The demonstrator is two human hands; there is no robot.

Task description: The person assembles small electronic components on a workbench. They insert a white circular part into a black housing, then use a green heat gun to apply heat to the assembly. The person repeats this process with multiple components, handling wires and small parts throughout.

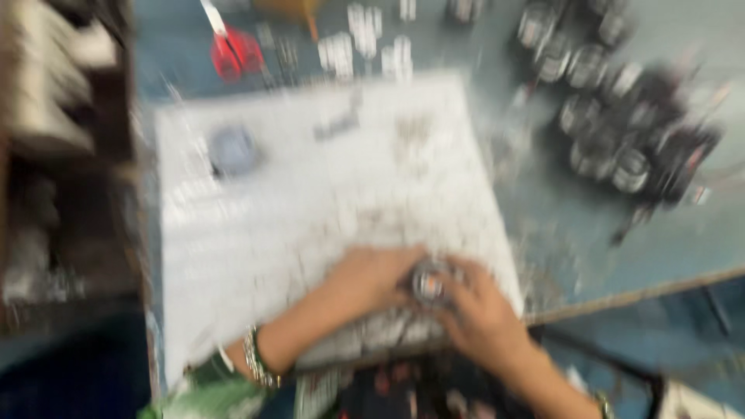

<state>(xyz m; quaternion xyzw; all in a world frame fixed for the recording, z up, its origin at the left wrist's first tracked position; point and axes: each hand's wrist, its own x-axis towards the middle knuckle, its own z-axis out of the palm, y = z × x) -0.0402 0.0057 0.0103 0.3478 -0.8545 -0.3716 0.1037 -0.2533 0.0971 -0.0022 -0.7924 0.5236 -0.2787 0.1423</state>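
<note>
Looking down through heavy motion blur, I see my left hand (372, 275) and my right hand (477, 306) meeting at the near edge of a white, scuffed work board (310, 194), both curled around a small round metal part (428, 283) held between them; finger detail is too smeared to tell more. On the grey table (590, 233) to the right sits a cluster of similar shiny metal cylinders (597, 93). Red-handled pliers (233, 50) lie at the far left edge.
</note>
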